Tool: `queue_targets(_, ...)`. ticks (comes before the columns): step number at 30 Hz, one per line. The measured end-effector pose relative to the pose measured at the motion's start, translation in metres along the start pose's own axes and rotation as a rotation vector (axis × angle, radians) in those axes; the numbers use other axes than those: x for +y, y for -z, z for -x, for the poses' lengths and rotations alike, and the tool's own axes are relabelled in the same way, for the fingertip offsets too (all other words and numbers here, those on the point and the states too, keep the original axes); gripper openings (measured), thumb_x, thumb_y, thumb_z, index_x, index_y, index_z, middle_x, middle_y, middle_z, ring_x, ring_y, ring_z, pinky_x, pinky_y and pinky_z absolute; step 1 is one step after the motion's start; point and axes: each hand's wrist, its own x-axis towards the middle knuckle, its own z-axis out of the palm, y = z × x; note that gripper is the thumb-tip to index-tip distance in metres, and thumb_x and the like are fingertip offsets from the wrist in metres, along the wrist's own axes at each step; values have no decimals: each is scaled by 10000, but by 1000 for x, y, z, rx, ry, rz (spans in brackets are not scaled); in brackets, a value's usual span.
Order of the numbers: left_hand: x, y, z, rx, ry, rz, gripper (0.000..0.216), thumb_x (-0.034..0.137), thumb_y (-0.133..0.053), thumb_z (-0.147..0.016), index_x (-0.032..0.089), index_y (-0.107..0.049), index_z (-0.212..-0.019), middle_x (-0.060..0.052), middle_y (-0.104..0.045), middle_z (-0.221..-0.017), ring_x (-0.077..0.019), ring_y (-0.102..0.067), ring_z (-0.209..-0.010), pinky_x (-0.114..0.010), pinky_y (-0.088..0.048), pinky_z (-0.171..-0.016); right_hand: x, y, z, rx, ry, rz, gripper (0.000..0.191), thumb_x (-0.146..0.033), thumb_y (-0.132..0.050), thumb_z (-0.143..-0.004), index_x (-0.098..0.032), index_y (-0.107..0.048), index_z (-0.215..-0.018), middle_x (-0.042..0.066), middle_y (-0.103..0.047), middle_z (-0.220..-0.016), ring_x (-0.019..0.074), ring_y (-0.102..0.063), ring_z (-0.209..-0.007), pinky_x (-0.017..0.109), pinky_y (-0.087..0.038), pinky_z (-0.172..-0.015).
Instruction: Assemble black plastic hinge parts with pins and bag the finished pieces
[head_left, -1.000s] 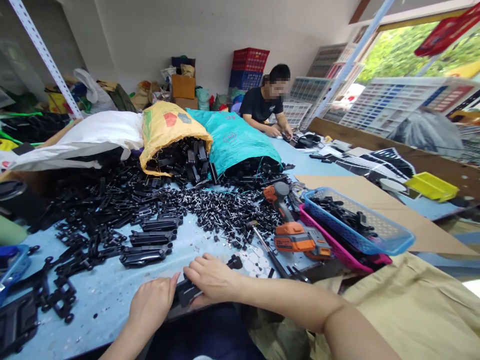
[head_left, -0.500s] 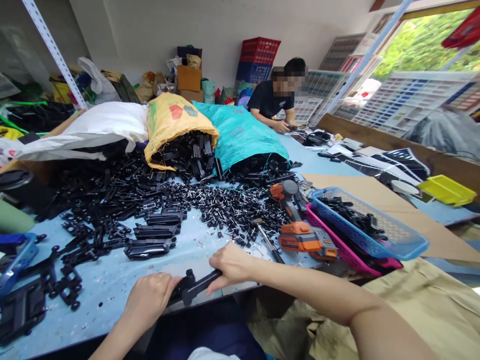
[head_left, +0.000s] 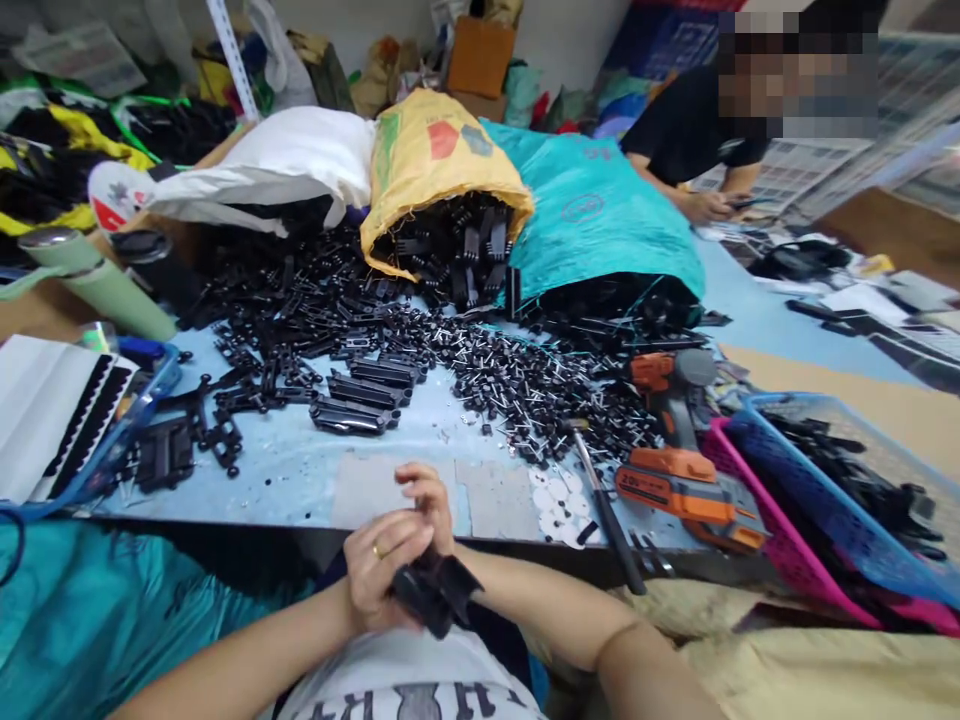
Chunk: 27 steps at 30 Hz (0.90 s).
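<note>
Close to my body, below the table's front edge, I hold a black plastic part. My left hand, with a ring on one finger, is closed around its near side. My right hand presses against the left from behind, its fingers curled over the part's upper end; the grip itself is partly hidden. Beyond the hands, several long black plastic pieces lie side by side on the blue tabletop. A pile of small black pieces and screws spreads to their right.
An orange cordless drill and a hammer lie at right, beside a blue basket and a pink basket. White, yellow and teal sacks stand behind. A green bottle is at left. A co-worker sits at back right.
Both hands have drawn in from the table edge toward my body and come together, tilting the black part upward. The camera view has turned left and downward.
</note>
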Motion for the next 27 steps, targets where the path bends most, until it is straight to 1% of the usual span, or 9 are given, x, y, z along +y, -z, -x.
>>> queue_targets(2, -28, 2, 2, -48, -61, -197, 558, 594, -311, -874, 208, -640, -1106, -116, -656, -954, -226, -598, -969, -357, -494, -820, 17, 13, -38, -44, 42, 114, 321, -429, -309, -878, -217, -484, -1042, 131, -483, -1180, 262, -428, -1131, 482, -344, -937)
queue_targets(5, -76, 7, -4, -257, 14, -410, 422, 501, -475, -854, 250, -611, -1165, -102, -651, -1007, -234, -590, -987, -359, -483, -840, 52, 60, -118, -92, 113, 392, 234, -384, -426, -865, -206, -531, -975, 123, -524, -1167, 251, -431, -1135, 440, -306, -978)
queue_targets(9, -120, 6, -19, -381, 105, -449, 334, 368, -570, -836, 277, -606, -1155, -81, -634, -1088, -241, -522, -1100, -443, -394, -972, 107, 124, -222, -30, -171, 784, 259, -300, -399, -895, -144, -539, -1048, 149, -553, -1119, 256, -439, -1089, 382, -323, -956)
queue_targets(11, -124, 2, -25, -396, 122, -452, 355, 334, -606, -817, 281, -592, -1167, -76, -622, -1107, -240, -502, -1121, -470, -348, -1005, 129, 139, -257, -51, -338, 901, 296, -296, -413, -895, -120, -536, -1098, 163, -563, -1111, 267, -447, -1078, 379, -329, -947)
queue_targets(13, -119, -1, -32, -371, 150, -466, 435, 363, -630, -794, 258, -559, -1210, -91, -604, -1119, -258, -482, -1140, -483, -328, -1010, 145, 140, -281, -70, -409, 924, 331, -307, -445, -885, -118, -531, -1142, 169, -569, -1116, 275, -455, -1077, 386, -341, -933)
queue_targets(17, -117, 3, -61, -228, 247, -502, 507, 447, -536, -839, 162, -505, -1257, -131, -562, -1149, -268, -461, -1138, -446, -349, -989, 164, 120, -310, -54, -448, 871, 341, -303, -520, -841, -134, -556, -1136, 176, -579, -1114, 294, -458, -1090, 420, -365, -897)
queue_targets(20, -147, 17, -102, -172, 381, -567, 372, 375, -445, -893, 135, -565, -1151, -121, -572, -1109, -241, -493, -1064, -381, -395, -930, 169, 113, -324, -37, -502, 809, 241, -261, -577, -783, -121, -621, -974, 159, -624, -983, 273, -517, -997, 395, -396, -849)
queue_targets(23, -195, 33, -140, -252, 545, -686, 272, 215, -418, -877, 122, -609, -1046, -130, -578, -1058, -241, -509, -1005, -348, -429, -855, 169, 124, -323, -21, -528, 730, 132, -252, -640, -706, -130, -623, -752, 99, -635, -805, 216, -559, -830, 323, -421, -762)
queue_targets(27, -245, 47, -159, -396, 775, -887, 314, 95, -393, -823, 78, -598, -1061, -187, -571, -1071, -287, -495, -1040, -375, -436, -802, 154, 157, -287, 48, -560, 570, 268, -393, -605, -731, -146, -554, -641, 31, -575, -611, 123, -496, -574, 239, -391, -557)
